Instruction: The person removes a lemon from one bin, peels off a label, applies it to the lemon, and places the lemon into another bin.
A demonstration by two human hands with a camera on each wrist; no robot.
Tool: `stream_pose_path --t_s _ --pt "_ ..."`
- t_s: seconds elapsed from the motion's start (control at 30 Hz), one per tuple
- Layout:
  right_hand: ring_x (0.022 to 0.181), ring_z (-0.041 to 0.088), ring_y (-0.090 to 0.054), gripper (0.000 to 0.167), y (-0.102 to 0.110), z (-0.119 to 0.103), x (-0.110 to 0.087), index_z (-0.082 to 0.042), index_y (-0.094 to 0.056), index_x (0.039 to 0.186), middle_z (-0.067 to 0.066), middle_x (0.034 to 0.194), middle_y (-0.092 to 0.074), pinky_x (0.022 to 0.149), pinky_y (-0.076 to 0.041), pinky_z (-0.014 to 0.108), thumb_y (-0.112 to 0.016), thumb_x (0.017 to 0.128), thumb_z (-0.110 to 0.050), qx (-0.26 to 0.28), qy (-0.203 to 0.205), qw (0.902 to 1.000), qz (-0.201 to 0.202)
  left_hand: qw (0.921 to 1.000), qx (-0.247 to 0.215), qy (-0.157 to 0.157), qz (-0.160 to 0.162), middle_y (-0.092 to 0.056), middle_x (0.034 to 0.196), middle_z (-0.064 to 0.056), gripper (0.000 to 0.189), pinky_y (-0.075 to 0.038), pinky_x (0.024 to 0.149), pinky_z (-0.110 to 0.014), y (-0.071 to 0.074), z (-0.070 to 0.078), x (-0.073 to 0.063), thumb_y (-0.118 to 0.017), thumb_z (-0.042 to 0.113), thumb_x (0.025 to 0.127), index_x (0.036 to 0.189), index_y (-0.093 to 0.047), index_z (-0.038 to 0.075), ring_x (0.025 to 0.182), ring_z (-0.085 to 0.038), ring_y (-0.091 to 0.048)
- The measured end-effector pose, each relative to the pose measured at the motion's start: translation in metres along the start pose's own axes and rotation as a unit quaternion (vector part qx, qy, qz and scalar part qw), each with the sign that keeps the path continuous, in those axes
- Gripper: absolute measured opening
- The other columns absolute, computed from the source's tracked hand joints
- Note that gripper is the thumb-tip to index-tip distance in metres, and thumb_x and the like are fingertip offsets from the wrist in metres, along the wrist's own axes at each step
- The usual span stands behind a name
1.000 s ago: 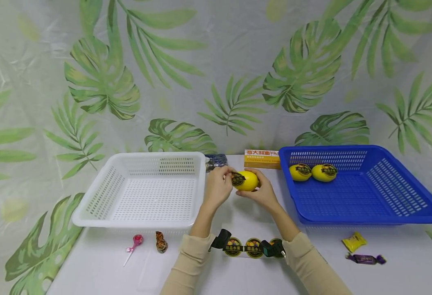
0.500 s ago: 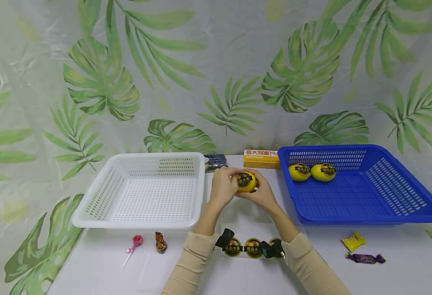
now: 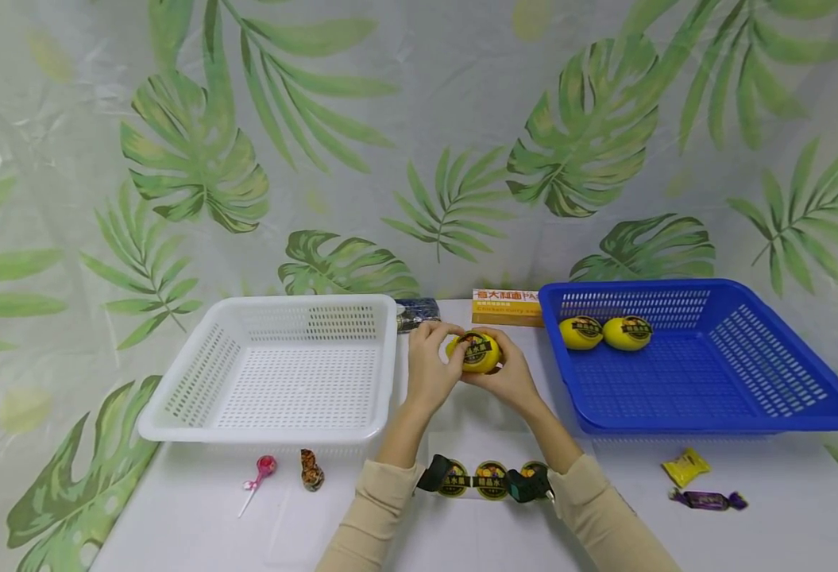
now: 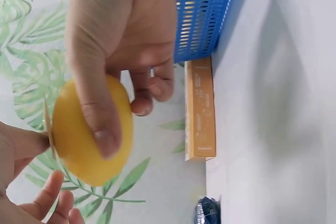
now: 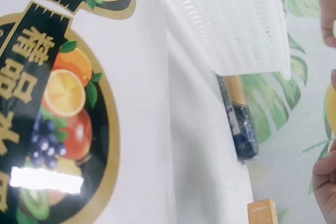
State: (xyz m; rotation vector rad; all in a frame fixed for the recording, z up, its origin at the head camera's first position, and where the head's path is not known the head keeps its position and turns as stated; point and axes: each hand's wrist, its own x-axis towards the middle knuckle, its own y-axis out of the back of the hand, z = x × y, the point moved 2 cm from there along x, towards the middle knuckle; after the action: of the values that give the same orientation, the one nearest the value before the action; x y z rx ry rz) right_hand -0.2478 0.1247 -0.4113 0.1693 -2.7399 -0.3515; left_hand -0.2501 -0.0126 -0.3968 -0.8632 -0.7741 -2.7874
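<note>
In the head view a yellow lemon [image 3: 454, 348] is held above the middle of the table. My right hand [image 3: 511, 373] grips it from the right, its thumb lying across the lemon in the left wrist view. A round black-and-gold fruit sticker [image 3: 477, 352] lies on the side of the lemon that faces me. My left hand [image 3: 433, 369] presses this sticker with a digit, and its other fingers stand apart from the fruit in the left wrist view. From the right wrist, only slivers of both hands and the lemon [image 5: 332, 106] show at the edge.
A white basket [image 3: 268, 435] stands left; a blue basket [image 3: 676, 421] with two stickered lemons [image 3: 627, 334] stands right. Behind are a pasta box [image 3: 507, 308] and dark packet [image 3: 417, 314]. A sticker sheet [image 3: 492, 481], lollipop [image 3: 264, 470] and wrapped sweets [image 3: 709, 500] lie in front.
A second ago my left hand pinched the sticker at the lemon's left side. The sticker now lies against the lemon, turned toward me, with the left hand pressing it. The right hand keeps its grip.
</note>
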Motion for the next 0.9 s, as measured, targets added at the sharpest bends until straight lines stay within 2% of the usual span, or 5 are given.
stream_pose_path --t_s 0.13,0.33,0.57,0.73,0.9 --pt "0.1 0.036 -0.052 0.065 0.001 -0.004 0.001 0.01 -0.046 0.127 0.029 0.123 -0.049 0.07 -0.05 0.021 -0.076 0.069 0.01 -0.001 0.002 1.0 0.005 0.9994 -0.028 -0.02 0.009 -0.062 0.1 -0.011 0.01 -0.039 0.087 -0.042 -0.002 -0.006 -0.004 -0.069 0.01 0.083 0.09 -0.073 0.005 0.098 -0.027 -0.051" --pt "0.098 0.034 -0.053 0.064 0.003 -0.007 0.0 0.01 -0.047 0.127 0.029 0.121 -0.05 0.07 -0.05 0.02 -0.076 0.069 0.01 -0.011 0.001 0.9999 0.006 0.9967 -0.075 -0.03 -0.005 -0.062 0.105 -0.013 0.021 -0.038 0.09 -0.046 -0.002 -0.013 -0.008 -0.069 0.015 0.084 0.102 -0.072 0.005 0.104 -0.029 -0.05" --pt "0.089 0.017 -0.055 0.061 0.001 0.01 0.003 0.012 -0.05 0.123 0.03 0.114 -0.056 0.067 -0.049 0.017 -0.076 0.067 0.013 -0.026 0.057 0.998 0.003 0.9956 -0.088 -0.015 -0.029 -0.055 0.109 -0.012 0.033 -0.037 0.088 -0.041 -0.007 -0.015 -0.014 -0.074 0.021 0.08 0.11 -0.07 0.009 0.106 -0.026 -0.045" --pt "0.092 0.026 -0.058 0.061 -0.002 0.022 0.006 0.008 -0.053 0.123 0.027 0.115 -0.057 0.07 -0.05 0.019 -0.077 0.067 0.009 -0.035 0.052 0.9979 0.017 0.997 -0.074 -0.02 -0.005 -0.05 0.116 -0.014 0.034 -0.036 0.086 -0.042 -0.009 -0.013 -0.014 -0.075 0.023 0.078 0.109 -0.071 0.011 0.108 -0.029 -0.042" --pt "0.093 0.034 -0.06 0.058 -0.005 0.007 0.005 0.01 -0.056 0.118 0.027 0.111 -0.061 0.073 -0.05 0.023 -0.076 0.064 0.012 -0.073 0.067 0.9943 0.04 0.9965 -0.078 -0.018 0.024 -0.047 0.12 -0.016 0.03 -0.033 0.09 -0.048 -0.012 -0.009 -0.013 -0.077 0.024 0.076 0.103 -0.072 0.01 0.114 -0.032 -0.037"
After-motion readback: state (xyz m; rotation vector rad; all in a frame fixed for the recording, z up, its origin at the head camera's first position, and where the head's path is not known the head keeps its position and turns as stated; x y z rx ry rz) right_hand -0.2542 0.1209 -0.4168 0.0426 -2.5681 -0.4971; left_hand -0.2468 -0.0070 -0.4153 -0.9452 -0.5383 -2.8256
